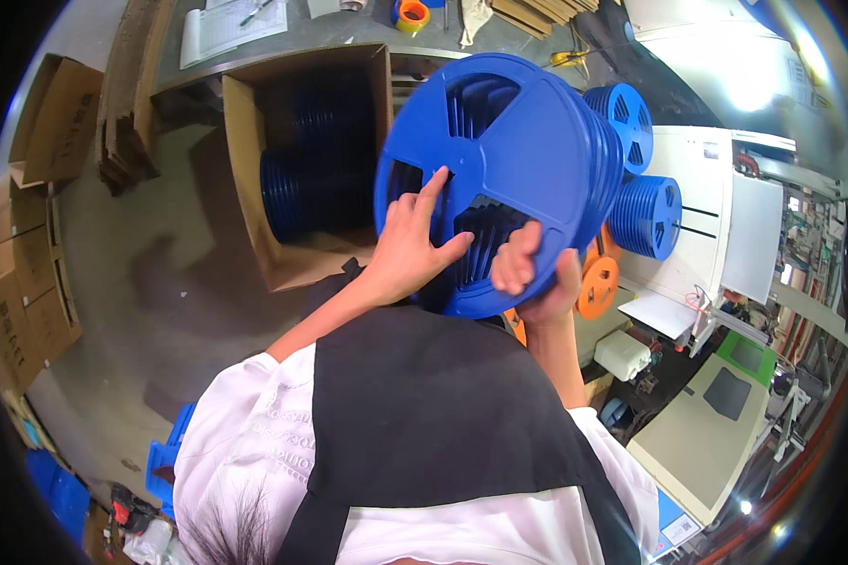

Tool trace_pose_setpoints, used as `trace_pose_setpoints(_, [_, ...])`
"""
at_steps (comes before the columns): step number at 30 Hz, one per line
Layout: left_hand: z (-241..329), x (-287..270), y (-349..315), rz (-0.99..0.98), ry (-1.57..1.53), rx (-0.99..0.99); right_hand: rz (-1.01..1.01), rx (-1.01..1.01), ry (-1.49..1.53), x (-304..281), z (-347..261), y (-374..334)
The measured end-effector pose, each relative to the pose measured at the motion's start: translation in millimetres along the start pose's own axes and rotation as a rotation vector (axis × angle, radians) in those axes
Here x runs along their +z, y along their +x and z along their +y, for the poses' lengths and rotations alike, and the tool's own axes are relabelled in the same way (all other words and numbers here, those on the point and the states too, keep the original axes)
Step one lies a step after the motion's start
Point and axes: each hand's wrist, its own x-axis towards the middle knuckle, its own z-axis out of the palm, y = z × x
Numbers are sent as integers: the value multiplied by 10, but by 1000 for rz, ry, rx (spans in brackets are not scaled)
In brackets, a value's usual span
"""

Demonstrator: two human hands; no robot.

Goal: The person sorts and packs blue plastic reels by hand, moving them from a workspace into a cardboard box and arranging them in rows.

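Brown cardboard box (245, 151) sits far left, open, more blue reels inside. Blue stack of reels (509, 169) is up in front of me, centre. My left hand (407, 247) lies open, fingers spread on its face; my right hand (535, 273) grips its near rim from below. Orange reel (597, 285) just right.

We have a single view here, from a fisheye camera worn on our head, facing steeply down over our own chest and white-and-black shirt (415, 443). Our forearms rise from the lower middle, and the stack of blue reels (509, 169) sits very close to the lens, filling the centre. Farther off, the floor (151, 282) and an open cardboard box (254, 188) lie left, a white machine (716, 217) right. Edges bend toward the dark round rim.
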Motion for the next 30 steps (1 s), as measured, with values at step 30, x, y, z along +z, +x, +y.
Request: trace_pose_setpoints(30, [-655,-507,-1135,372,-1660,-219,-367,-88,815,-522,11,321])
